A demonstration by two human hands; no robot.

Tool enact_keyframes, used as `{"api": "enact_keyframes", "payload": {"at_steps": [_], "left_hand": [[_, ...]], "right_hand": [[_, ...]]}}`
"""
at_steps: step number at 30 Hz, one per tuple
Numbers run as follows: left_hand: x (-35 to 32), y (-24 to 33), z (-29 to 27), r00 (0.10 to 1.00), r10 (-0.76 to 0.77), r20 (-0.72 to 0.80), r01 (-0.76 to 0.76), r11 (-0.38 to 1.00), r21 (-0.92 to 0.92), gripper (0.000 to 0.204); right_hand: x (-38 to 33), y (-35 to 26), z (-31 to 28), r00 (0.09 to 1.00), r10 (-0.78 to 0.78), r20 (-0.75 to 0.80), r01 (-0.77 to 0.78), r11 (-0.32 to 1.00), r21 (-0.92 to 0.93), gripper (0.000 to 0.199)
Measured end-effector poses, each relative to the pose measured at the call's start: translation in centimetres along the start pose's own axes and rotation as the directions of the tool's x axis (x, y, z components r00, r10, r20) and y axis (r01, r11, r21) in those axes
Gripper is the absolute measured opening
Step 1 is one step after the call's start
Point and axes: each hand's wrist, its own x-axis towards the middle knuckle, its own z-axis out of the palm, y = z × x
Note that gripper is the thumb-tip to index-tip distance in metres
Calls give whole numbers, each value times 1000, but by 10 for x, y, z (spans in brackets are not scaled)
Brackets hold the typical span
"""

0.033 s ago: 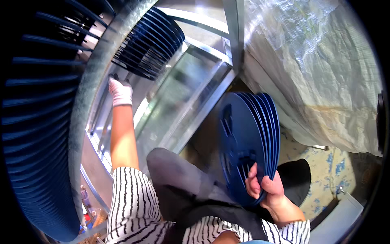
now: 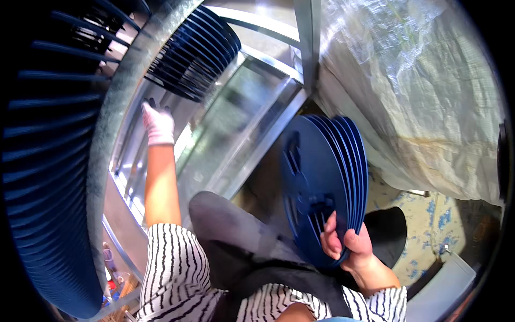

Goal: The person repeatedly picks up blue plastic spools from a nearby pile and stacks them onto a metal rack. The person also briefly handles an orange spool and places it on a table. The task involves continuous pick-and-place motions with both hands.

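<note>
- Far left, a long row of blue discs stands on edge, packed tight lower down and spread wider up top; the curved metal rail alongside probably keeps it in line.
- Just right of that rail, here's the gloved left hand, arm stretched out. The fingers look loosely bent, their tips dark and partly lost against the metal; whether they grip anything, I cannot tell. The glove likely guards against edges.
- Right above it, an upper bundle of dark blue discs leans at a slant over the upper end of the metal frame, the tilt perhaps letting the discs nest.
- Now the right hand, bare, and it's closed firmly: fingers curled over the left face of a stack of blue discs, thumb at the rims. The stack stands nearly upright above the lap, held low by its edge, seemingly so one hand can keep the discs together.
- Out right, a crinkled pale sheet drapes down beside the stack, likely as a cover, above the blue-flecked floor.
</note>
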Motion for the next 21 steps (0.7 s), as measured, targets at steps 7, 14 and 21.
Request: {"api": "enact_keyframes", "payload": {"at_steps": [7, 14, 21], "left_hand": [[-244, 74, -42, 922, -11, 387, 102, 971, -217, 53], [-303, 130, -93, 943, 134, 304, -216, 943, 253, 50], [-366, 154, -136, 932, 207, 297, -323, 847, 423, 46]], "right_hand": [[15, -24, -12, 953, -46, 300, 22, 996, 82, 56], [74, -12, -35, 869, -63, 491, -152, 910, 386, 45], [118, 3, -30, 784, -3, 620, -313, 861, 401, 47]]}}
